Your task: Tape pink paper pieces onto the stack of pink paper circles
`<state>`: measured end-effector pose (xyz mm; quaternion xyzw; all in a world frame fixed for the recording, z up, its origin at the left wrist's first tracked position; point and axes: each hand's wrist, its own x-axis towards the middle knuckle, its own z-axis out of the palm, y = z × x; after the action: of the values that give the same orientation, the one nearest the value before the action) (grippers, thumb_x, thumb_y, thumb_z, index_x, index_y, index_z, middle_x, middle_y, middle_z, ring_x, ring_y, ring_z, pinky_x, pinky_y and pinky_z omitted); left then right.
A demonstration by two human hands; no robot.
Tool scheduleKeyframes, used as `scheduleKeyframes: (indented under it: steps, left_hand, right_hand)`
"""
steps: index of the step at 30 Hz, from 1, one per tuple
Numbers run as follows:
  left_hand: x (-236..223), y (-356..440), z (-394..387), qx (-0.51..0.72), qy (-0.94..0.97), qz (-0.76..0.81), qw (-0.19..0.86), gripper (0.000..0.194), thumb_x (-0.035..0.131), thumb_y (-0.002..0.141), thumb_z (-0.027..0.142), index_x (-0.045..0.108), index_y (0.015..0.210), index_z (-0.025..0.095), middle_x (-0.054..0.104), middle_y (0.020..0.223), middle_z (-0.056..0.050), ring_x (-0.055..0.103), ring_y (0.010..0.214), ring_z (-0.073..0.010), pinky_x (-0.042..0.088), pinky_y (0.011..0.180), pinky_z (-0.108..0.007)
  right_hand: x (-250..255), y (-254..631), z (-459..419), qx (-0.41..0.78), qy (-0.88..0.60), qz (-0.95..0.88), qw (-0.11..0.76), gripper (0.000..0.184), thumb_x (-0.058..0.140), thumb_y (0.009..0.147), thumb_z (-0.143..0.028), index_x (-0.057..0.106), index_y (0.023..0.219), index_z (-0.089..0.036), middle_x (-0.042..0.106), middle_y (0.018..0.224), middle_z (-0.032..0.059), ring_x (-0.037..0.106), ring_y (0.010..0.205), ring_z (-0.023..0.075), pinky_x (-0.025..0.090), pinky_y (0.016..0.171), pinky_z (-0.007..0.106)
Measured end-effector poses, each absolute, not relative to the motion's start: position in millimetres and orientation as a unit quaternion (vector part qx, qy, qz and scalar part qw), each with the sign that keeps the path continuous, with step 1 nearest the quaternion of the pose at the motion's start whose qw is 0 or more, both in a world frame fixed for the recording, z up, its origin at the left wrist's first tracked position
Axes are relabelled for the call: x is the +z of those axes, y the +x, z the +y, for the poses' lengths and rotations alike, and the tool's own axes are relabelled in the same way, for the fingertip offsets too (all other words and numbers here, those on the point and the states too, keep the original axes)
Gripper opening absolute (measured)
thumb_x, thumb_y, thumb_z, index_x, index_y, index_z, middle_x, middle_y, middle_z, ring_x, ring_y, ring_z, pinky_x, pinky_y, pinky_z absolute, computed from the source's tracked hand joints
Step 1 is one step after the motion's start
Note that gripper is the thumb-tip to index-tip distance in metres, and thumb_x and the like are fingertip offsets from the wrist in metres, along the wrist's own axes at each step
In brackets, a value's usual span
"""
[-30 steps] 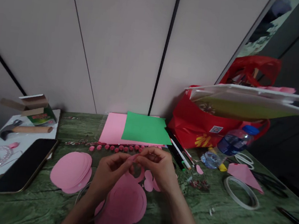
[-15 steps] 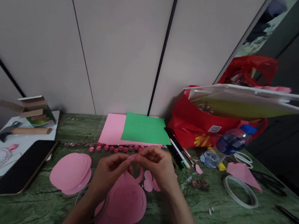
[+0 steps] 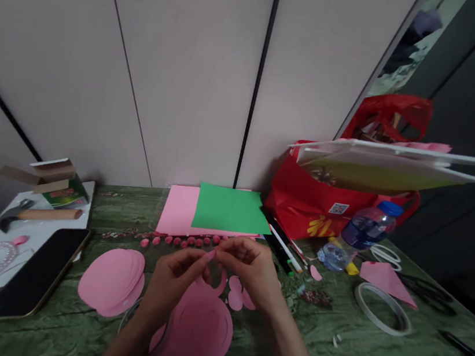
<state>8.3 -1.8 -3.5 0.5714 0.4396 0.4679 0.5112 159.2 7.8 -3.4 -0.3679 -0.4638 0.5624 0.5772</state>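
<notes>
My left hand [image 3: 174, 275] and my right hand [image 3: 252, 269] meet over the middle of the table, fingertips pinched together on a narrow pink paper strip [image 3: 210, 255]. A curved tail of pink paper [image 3: 220, 284] hangs below the fingers; whether it joins the pinched part is hidden. Beneath my hands lie overlapping pink paper rounds [image 3: 200, 325], and left of my left hand is a stack of pink paper circles [image 3: 108, 278]. Small pink paper pieces [image 3: 235, 293] rest beside my right hand. Just beyond, small dark pink balls [image 3: 184, 241] form a row.
Green paper [image 3: 233, 209] and pink sheets lie at the back. On the right stand a red bag [image 3: 300, 201] and a bottle [image 3: 361, 232], near a tape roll [image 3: 383, 309] and black scissors [image 3: 428, 292]. A phone [image 3: 38, 274], hammer [image 3: 44, 214] and opened box [image 3: 63, 190] are left.
Both hands stay pinched on the pink paper strip, with only slight finger movement. The whole view has shifted a little, so objects appear slightly lower.
</notes>
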Motion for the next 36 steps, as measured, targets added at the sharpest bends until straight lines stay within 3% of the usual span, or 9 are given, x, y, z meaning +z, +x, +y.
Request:
scheduleKeyframes:
  steps: [6,11,17,24,28,33,36]
  left_hand:
    - [-4.3,8.7,-1.9,0.462,0.585,0.426,0.512,0.015,0.06,0.076,0.027,0.067,0.073,0.015,0.063,0.055,0.0,0.055,0.056,-0.0114,0.04,0.056,-0.021]
    - [-1.6,7.5,-2.6,0.475,0.568,0.43,0.517,0.014,0.061,0.075,0.028,0.068,0.074,0.015,0.063,0.057,0.0,0.056,0.056,-0.0119,0.041,0.056,-0.021]
    - [-1.8,6.2,-2.2,0.467,0.576,0.44,0.507,0.014,0.061,0.075,0.027,0.067,0.07,0.015,0.063,0.056,-0.001,0.055,0.056,-0.0122,0.04,0.056,-0.022]
    - [1.4,6.9,-3.1,0.451,0.595,0.438,0.5,0.013,0.061,0.074,0.023,0.071,0.074,0.016,0.064,0.056,-0.001,0.056,0.057,-0.0124,0.041,0.056,-0.021]
    - [2.1,6.8,-3.3,0.459,0.595,0.426,0.504,0.013,0.061,0.074,0.022,0.073,0.073,0.016,0.065,0.057,-0.001,0.057,0.057,-0.0133,0.044,0.058,-0.022]
    - [0.3,5.5,-2.0,0.485,0.572,0.434,0.499,0.011,0.063,0.072,0.023,0.072,0.071,0.017,0.065,0.057,-0.001,0.057,0.056,-0.0139,0.044,0.056,-0.022]
    - [1.2,4.9,-2.5,0.476,0.58,0.452,0.483,0.013,0.063,0.072,0.025,0.072,0.069,0.018,0.065,0.057,-0.001,0.057,0.057,-0.0145,0.044,0.057,-0.023]
  right_hand:
    - [-1.9,158.7,7.0,0.577,-0.365,-0.446,0.578,0.02,0.079,0.052,-0.021,0.063,0.062,-0.016,0.065,0.058,-0.0021,0.059,0.05,0.0094,0.048,0.049,0.019]
    - [-0.2,160.4,5.7,0.563,-0.359,-0.484,0.566,0.016,0.071,0.064,-0.025,0.07,0.078,-0.018,0.07,0.074,0.0027,0.064,0.063,0.0127,0.052,0.06,0.024]
    - [-7.1,159.9,7.8,0.564,-0.359,-0.473,0.574,0.012,0.073,0.062,-0.023,0.067,0.07,-0.016,0.067,0.062,-0.0002,0.061,0.055,0.0105,0.049,0.053,0.02]
    - [-12.4,153.9,8.5,0.59,-0.342,-0.474,0.557,0.025,0.077,0.057,-0.026,0.056,0.066,-0.015,0.062,0.054,-0.002,0.059,0.045,0.0115,0.047,0.042,0.021]
    - [-10.8,155.7,8.2,0.595,-0.329,-0.476,0.558,0.024,0.076,0.058,-0.028,0.06,0.069,-0.015,0.063,0.055,-0.0006,0.062,0.048,0.0137,0.051,0.047,0.024]
    - [-6.9,158.5,6.8,0.56,-0.359,-0.498,0.557,0.017,0.073,0.063,-0.026,0.068,0.077,-0.017,0.07,0.078,0.0041,0.066,0.069,0.0149,0.053,0.065,0.026]
    - [-6.5,157.5,6.5,0.551,-0.369,-0.506,0.552,0.015,0.071,0.065,-0.028,0.068,0.074,-0.017,0.069,0.069,0.0031,0.064,0.062,0.0142,0.053,0.059,0.025]
